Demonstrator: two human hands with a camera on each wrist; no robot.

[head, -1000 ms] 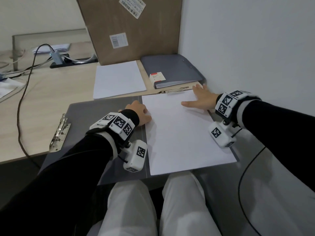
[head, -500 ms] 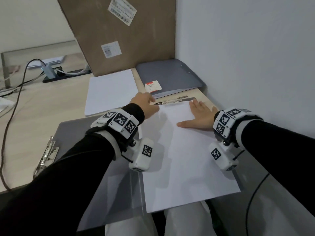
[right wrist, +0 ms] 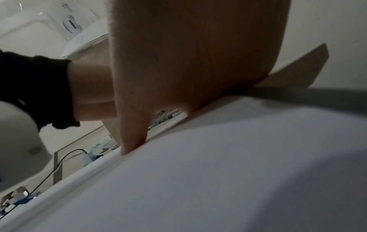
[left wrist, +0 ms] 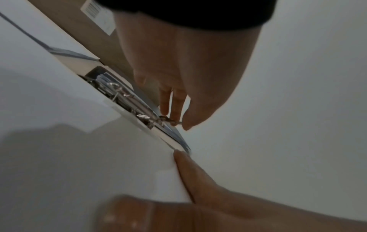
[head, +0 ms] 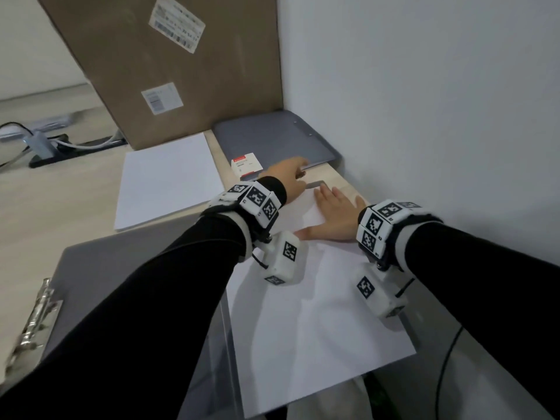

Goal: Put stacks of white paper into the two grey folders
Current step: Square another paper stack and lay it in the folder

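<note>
At the far edge of the open grey folder (head: 91,262), the paper stack (head: 318,322) is best kept pinned squarely by the flat, spread right hand (head: 333,219) while the metal clip (left wrist: 139,108) is pinched by the left hand (head: 288,177) and lifted only enough for the sheets to be slid beneath.

Soft, even indoor light fills the head view, with pale shadows on the near paper stack (head: 318,322) under both wrists. Straight edges bow toward the frame borders, and the metal clip (head: 33,322) at near left smears with motion blur. Both wrist views are dim, grainy and soft.
</note>
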